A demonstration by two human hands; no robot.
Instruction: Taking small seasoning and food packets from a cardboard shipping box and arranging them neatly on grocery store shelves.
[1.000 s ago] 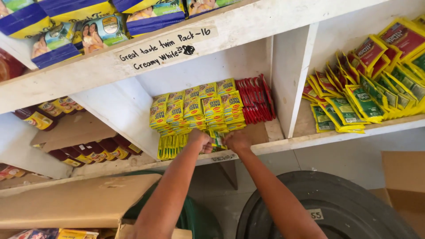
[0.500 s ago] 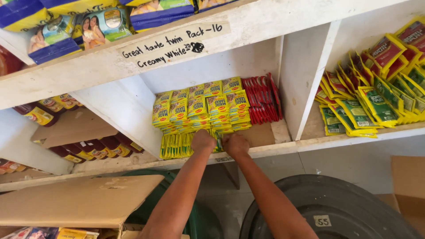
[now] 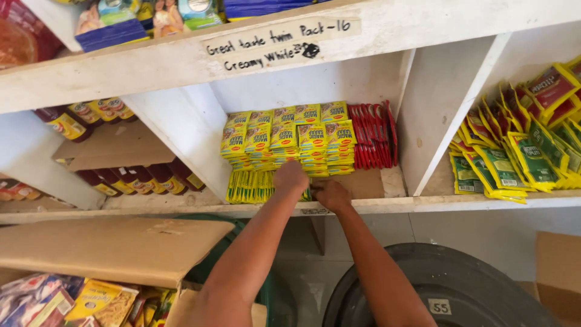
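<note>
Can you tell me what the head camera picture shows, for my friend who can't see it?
Two bare hands, left hand and right hand, press against stacked yellow sachets on a white wooden shelf, with red sachets beside them.

yellow sachets (image 3: 284,142) stacked mid-shelf — red packets (image 3: 372,136) beside, paper label (image 3: 281,39) above.

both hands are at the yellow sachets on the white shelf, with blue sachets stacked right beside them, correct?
Not quite: the head view shows red sachets, not blue. Both the left hand and right hand are at the yellow sachets on the white wooden shelf.
</note>
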